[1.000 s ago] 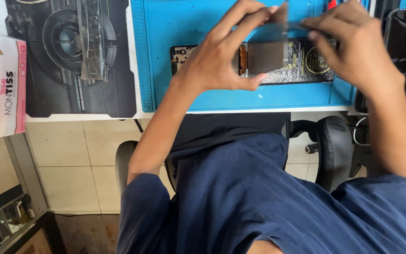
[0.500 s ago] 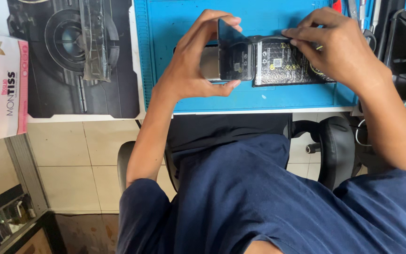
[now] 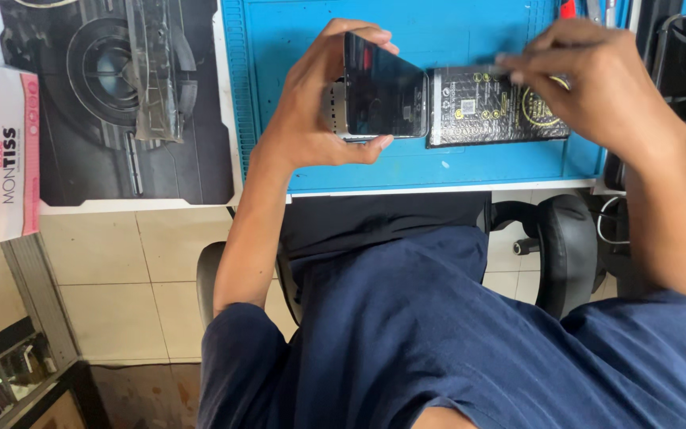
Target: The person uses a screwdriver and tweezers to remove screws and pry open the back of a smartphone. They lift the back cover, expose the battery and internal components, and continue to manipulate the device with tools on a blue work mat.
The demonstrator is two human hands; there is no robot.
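While over blue mat (image 3: 470, 171), phone screen (image 3: 384, 86) in left hand (image 3: 315, 111).

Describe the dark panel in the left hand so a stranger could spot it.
Find the blue work mat on the desk. Over its near edge, the left hand holds a dark glossy phone screen panel tilted up. Unlike the patterned phone body beside it, it is plain and reflective.

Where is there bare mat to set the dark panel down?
Bare blue mat lies between its ruled left edge and the left hand, which holds the dark panel. A narrow strip runs along the near edge, below the opened phone. It is crowded under the right hand and by the tools at the far right.
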